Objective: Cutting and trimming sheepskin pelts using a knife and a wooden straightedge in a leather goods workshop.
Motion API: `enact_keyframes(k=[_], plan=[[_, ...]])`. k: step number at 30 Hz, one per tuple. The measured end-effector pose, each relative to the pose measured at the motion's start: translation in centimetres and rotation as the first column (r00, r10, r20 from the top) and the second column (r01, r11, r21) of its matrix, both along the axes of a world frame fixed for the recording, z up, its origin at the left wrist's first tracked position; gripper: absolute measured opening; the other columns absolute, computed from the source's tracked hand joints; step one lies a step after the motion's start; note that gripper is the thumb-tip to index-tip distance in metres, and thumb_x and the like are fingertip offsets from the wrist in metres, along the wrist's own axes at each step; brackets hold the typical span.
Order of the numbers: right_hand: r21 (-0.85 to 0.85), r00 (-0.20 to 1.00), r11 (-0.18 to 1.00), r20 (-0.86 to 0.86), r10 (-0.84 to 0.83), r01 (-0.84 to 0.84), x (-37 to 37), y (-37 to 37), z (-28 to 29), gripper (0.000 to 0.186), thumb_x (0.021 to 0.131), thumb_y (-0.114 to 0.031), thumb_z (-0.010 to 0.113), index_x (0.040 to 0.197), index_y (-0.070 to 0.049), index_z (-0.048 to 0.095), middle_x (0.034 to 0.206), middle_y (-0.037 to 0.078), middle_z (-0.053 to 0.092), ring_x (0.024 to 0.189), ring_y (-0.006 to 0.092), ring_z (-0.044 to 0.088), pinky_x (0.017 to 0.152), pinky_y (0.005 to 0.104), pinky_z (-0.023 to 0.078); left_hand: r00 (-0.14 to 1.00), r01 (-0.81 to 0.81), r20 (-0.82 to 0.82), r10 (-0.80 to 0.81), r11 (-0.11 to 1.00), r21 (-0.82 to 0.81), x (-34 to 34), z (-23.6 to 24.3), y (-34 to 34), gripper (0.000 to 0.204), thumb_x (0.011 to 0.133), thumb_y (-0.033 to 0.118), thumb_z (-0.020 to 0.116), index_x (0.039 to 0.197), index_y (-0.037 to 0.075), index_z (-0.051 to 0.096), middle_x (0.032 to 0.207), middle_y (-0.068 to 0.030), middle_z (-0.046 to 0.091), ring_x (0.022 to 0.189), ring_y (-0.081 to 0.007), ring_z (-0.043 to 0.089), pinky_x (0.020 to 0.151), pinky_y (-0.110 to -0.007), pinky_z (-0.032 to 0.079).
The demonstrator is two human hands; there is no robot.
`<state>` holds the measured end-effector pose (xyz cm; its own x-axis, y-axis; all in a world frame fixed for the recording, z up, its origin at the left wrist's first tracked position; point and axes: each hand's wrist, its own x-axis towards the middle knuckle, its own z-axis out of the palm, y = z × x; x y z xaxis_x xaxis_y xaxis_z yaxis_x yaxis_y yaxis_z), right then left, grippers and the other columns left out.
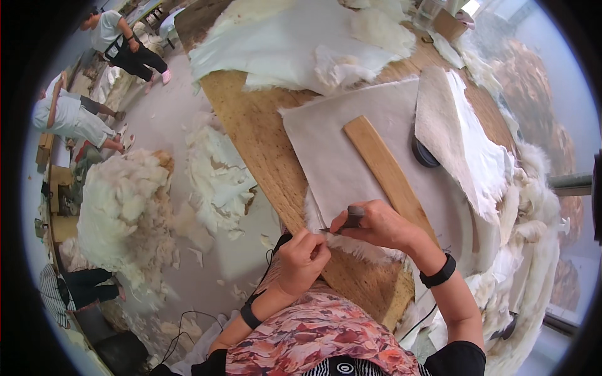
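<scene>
My right hand (pixel 381 224) is closed around the dark handle of a small knife (pixel 355 217), its blade pointing left. The blade is at the near-left edge of a white fur pelt (pixel 360 247), which lies skin side up and shows a fringe of fur. My left hand (pixel 303 260) is closed in a pinch at that edge, close to the blade tip; its fingertips partly hide what they grip. A flat wooden strip (pixel 387 168) lies across the pale skin side, its near end beside my right wrist.
The wooden table (pixel 241 135) carries more white pelts (pixel 282 44) at the far side. A folded piece (pixel 439 113) partly covers a dark round object (pixel 424 152). Fur hangs over the right edge. Fur heaps (pixel 125 213) lie on the floor at left, where several other people stand.
</scene>
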<state>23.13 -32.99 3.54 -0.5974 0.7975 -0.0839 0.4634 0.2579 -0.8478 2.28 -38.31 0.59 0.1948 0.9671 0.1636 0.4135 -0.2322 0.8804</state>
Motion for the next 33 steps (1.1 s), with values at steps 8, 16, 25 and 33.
enact_keyframes(k=[8, 16, 25, 33], plan=[[-0.069, 0.996, 0.998, 0.086, 0.008, -0.002, 1.2, -0.5, 0.7, 0.018, 0.082, -0.005, 0.07, 0.1, -0.003, 0.07, 0.094, 0.01, 0.069, 0.077, 0.0251, 0.064, 0.072, 0.031, 0.05, 0.991, -0.126, 0.053, 0.123, 0.99, 0.066, -0.8, 3.2, 1.4, 0.01, 0.073, -0.005, 0.066, 0.075, 0.003, 0.06, 0.066, -0.0033, 0.049, 0.051, -0.0088, 0.045, 0.047, -0.025, 0.036], [-0.472, 0.466, 0.55, -0.293, -0.835, 0.689, 4.7, -3.6, 5.9, 0.018, 0.089, -0.017, 0.062, 0.099, -0.002, 0.066, 0.086, -0.002, 0.061, 0.079, 0.0066, 0.055, 0.072, 0.0223, 0.042, 0.943, -0.32, -0.078, 0.325, 0.945, 0.068, -11.0, -0.3, 4.2, 0.007, 0.075, -0.004, 0.062, 0.078, 0.002, 0.062, 0.069, -0.0065, 0.051, 0.054, -0.015, 0.049, 0.052, -0.027, 0.041], [0.34, 0.419, 0.616, 0.499, -0.759, 0.71, 7.3, -7.6, 6.3, 0.034, 0.083, -0.031, 0.065, 0.069, -0.001, 0.057, 0.057, 0.009, 0.058, 0.058, 0.0224, 0.061, 0.054, 0.0382, 0.045, 0.988, -0.058, -0.138, 0.072, 0.993, 0.098, -9.4, -0.9, 11.0, 0.04, 0.08, 0.003, 0.066, 0.119, 0.004, 0.058, 0.105, -0.01, 0.058, 0.081, -0.0185, 0.064, 0.067, -0.027, 0.052], [0.416, 0.239, 0.601, 0.65, -0.721, 0.682, 3.8, -8.6, 2.7, 0.04, 0.068, -0.034, 0.078, 0.092, -0.007, 0.061, 0.074, 0.013, 0.067, 0.071, 0.0323, 0.066, 0.063, 0.0429, 0.049, 0.912, 0.325, 0.379, -0.158, 0.842, -0.431, -2.6, -3.6, 16.3, 0.04, 0.083, 0.007, 0.067, 0.122, 0.003, 0.059, 0.109, -0.013, 0.06, 0.081, -0.0123, 0.062, 0.073, -0.025, 0.05]])
